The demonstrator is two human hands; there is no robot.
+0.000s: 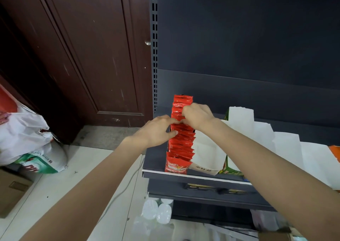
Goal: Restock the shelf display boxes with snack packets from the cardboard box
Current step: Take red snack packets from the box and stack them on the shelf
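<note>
While both bare arms reach forward, the scene sits on a dark grey metal shelf point(154, 159) with a white front strip, backed by a dark panel and a slotted upright post point(154, 47). To the left stands a dark brown wooden door point(82, 57) over a pale tiled floor point(77, 167), where a white plastic bag point(24, 130) slumps beside a green-and-white sack point(40, 162) and a brown cardboard box point(11, 191) at the edge. On the shelf runs a long row of red snack packets point(181, 145), standing on edge one behind another from the shelf's front lip back toward the panel, glossy and crinkled, packed tight in a narrow display box point(168, 130). The left hand point(158, 132) rests against the row's left side, fingers bent with tips touching the packet tops. The right hand point(197, 114) comes down from above, fingers curled and pinching packets in the middle of the row. Just right of the row sits an open white display box point(207, 154) with small dark characters on its front flap, too blurred to read; beside it a green box point(229, 169) shows yellow lettering, unreadable. The front packet carries a white oval logo, illegible. Below, clear plastic bottles point(158, 211) cluster on the floor.
</note>
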